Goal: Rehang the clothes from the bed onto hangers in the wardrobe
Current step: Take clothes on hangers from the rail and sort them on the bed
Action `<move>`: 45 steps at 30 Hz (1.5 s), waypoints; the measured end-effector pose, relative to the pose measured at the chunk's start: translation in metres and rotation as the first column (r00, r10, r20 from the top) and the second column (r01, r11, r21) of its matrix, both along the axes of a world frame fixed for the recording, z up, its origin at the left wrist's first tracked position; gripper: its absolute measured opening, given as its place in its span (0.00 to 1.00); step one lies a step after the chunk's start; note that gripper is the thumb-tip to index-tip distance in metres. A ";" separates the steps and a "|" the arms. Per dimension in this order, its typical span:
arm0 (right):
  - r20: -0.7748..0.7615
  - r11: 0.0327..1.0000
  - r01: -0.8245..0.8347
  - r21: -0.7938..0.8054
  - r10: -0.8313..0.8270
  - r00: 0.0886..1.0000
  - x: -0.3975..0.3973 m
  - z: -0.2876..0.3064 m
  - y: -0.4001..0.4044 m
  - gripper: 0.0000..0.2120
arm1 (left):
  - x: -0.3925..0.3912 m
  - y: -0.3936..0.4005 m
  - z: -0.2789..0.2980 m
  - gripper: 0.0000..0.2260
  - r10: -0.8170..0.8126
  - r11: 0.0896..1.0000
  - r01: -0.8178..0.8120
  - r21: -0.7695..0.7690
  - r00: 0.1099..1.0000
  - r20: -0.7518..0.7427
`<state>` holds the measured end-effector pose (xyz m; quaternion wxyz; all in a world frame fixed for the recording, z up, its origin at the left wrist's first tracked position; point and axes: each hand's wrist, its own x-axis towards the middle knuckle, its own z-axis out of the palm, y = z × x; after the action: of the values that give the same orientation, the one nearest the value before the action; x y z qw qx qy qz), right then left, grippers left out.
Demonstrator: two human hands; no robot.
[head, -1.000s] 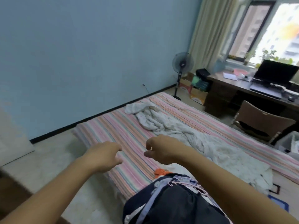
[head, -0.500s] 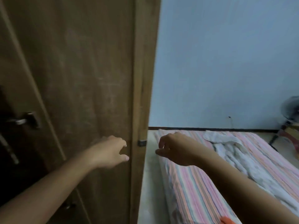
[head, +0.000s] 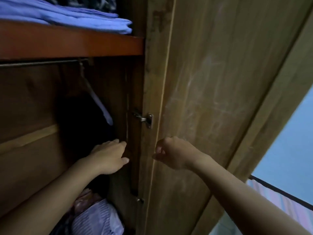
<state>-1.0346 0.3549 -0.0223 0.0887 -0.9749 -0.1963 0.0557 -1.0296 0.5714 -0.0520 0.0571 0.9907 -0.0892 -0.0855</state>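
Note:
The open wardrobe fills the view, its wooden door [head: 211, 92] swung out on the right. One pale hanger [head: 98, 100] hangs bare from the metal rail [head: 39, 63] under an orange-brown shelf [head: 71, 46]. My left hand [head: 108, 156] reaches into the dark hanging space below the hanger, fingers loosely bent, holding nothing. In front of the door's inner edge, my right hand [head: 172, 152] is held with loosely curled fingers and holds nothing. A strip of the striped bed [head: 277, 199] shows at the lower right.
Folded blue cloth [head: 67, 16] lies on the shelf above the rail. A striped garment [head: 96, 217] and other clothes sit at the wardrobe's bottom. A metal hinge [head: 144, 118] joins door and frame. The blue wall [head: 291, 136] shows at right.
My view has swung left from the bed to the wardrobe's inside. Both hands have come along, the left now reaching into the hanging space. Neither hand has taken hold of anything.

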 end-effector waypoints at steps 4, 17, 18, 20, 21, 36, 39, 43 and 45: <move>-0.009 0.992 -0.064 0.106 0.065 0.998 0.044 -0.002 0.061 0.11 | -0.004 0.050 -0.013 0.32 0.127 0.992 -0.127 -0.004 0.991 -0.052; 0.010 0.932 0.074 0.356 -0.083 0.997 0.156 -0.002 0.222 0.22 | -0.031 0.135 0.006 0.28 0.284 0.953 -0.280 -0.113 0.959 0.015; 0.021 0.927 0.071 0.368 -0.084 0.996 0.157 -0.004 0.228 0.19 | -0.033 0.140 0.007 0.27 0.297 0.949 -0.293 -0.115 0.955 0.020; 0.058 0.924 0.059 0.377 -0.087 0.995 0.161 -0.008 0.235 0.15 | -0.035 0.146 0.009 0.26 0.318 0.943 -0.313 -0.118 0.947 0.033; 0.076 0.923 0.051 0.381 -0.086 0.993 0.162 -0.009 0.238 0.13 | -0.035 0.148 0.009 0.25 0.325 0.941 -0.319 -0.117 0.945 0.037; 0.258 0.848 -0.116 0.516 -0.025 0.966 0.147 0.003 0.219 0.17 | -0.035 0.160 0.012 0.30 0.348 0.930 -0.336 -0.152 0.935 0.061; 0.205 0.832 -0.133 0.538 0.024 0.979 0.128 -0.003 0.198 0.15 | -0.036 0.164 0.015 0.30 0.365 0.913 -0.341 -0.223 0.928 0.074; 0.224 0.825 -0.165 0.541 0.047 0.973 0.096 -0.015 0.158 0.15 | -0.030 0.166 0.026 0.29 0.422 0.848 -0.334 -0.411 0.895 0.144; 0.272 0.840 -0.199 0.505 0.064 0.960 0.079 -0.017 0.134 0.13 | -0.025 0.162 0.029 0.32 0.414 0.849 -0.308 -0.429 0.893 0.178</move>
<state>-0.9556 0.4888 -0.0397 0.3241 -0.8962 -0.2803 -0.1150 -1.0550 0.7336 -0.0234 0.2556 0.9604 0.0782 0.0787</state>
